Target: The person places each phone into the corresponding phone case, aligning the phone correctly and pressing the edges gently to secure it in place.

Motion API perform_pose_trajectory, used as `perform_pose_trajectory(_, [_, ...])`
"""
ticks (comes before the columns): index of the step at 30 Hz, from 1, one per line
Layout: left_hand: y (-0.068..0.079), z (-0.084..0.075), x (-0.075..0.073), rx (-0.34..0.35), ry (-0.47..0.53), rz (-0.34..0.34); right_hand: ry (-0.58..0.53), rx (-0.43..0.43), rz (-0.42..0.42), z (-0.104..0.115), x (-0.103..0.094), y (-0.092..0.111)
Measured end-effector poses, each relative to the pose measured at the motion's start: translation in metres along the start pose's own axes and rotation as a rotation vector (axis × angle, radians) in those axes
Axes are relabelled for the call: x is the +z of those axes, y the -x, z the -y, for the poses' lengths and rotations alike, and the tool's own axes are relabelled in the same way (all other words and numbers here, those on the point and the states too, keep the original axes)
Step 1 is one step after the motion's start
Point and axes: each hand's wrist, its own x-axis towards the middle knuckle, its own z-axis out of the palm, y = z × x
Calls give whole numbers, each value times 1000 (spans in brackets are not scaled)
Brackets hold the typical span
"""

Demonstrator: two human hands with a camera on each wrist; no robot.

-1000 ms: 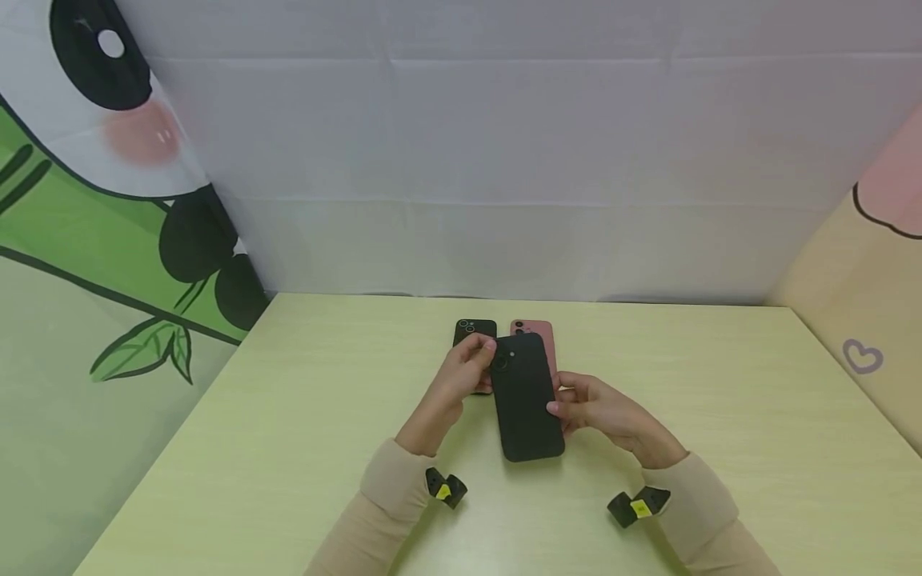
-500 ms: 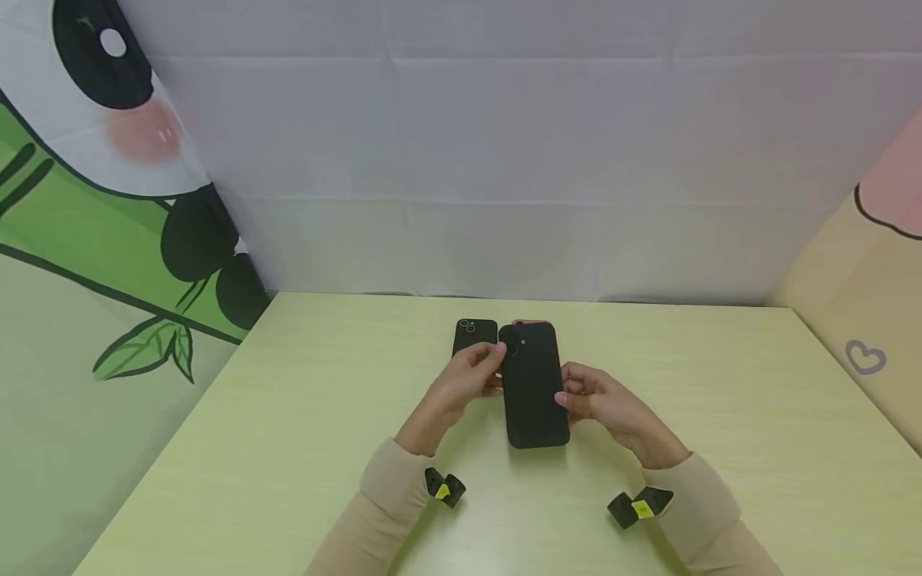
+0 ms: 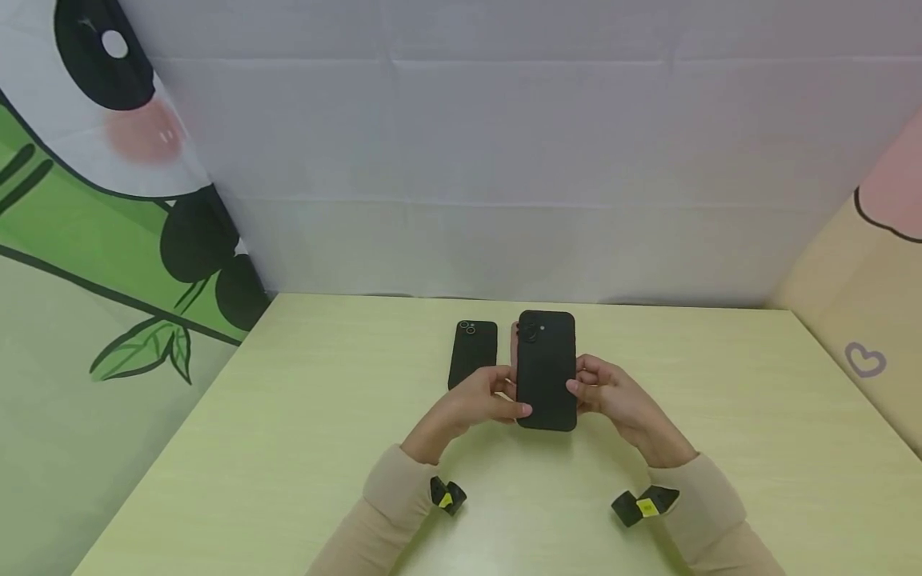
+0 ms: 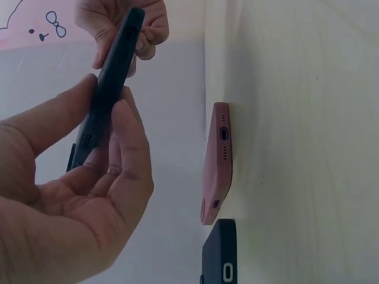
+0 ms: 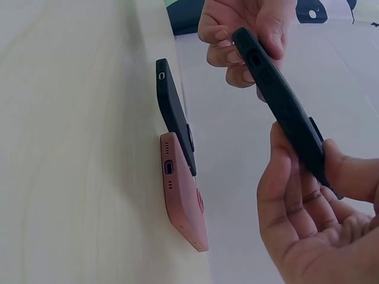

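Observation:
Both hands hold a black phone (image 3: 546, 368) above the table, its camera side facing up toward the head camera. My left hand (image 3: 479, 396) pinches the lower left edge, thumb on the back. On the opposite long edge, my right hand (image 3: 612, 400) grips with thumb on top and fingers beneath. The wrist views show the phone (image 4: 115, 71) edge-on, its bottom port visible, apart from the tabletop. Below it a pink phone (image 5: 183, 192) lies on the table, mostly hidden in the head view. Another black phone (image 3: 474, 352) lies beside the pink one, to the left.
The pale wooden table (image 3: 324, 384) ends at a grey-white cloth backdrop (image 3: 461, 160). Cartoon-printed panels stand at the left (image 3: 166, 256) and right. A small black device with a yellow mark (image 3: 646, 506) sits on each wrist.
The held black phone has moved away and to the right, and its tilt has straightened. My left hand has slid from its top corner to its lower left edge. More of the left black phone shows.

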Motion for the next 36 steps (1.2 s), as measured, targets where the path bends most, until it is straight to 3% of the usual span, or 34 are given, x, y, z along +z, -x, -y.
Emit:
perform_pose_trajectory(7, [-3,2,8,27,51,-48,-6,41,-28,0,-4,0])
perform_pose_trajectory(15, [-11,5,17,-55,155,-113,105,36,-22,-2,-17,-10])
perform_pose_trajectory(20, [-16,6,21,-86,178,-93,171,59,-67,0,-28,-18])
perform_pose_trajectory(27, [-21,9,32,-94,189,-40,124,78,-204,3,-40,-25])
perform_pose_trajectory(36, [-32,9,44,-97,178,-26,123,92,-285,-2,-56,-30])
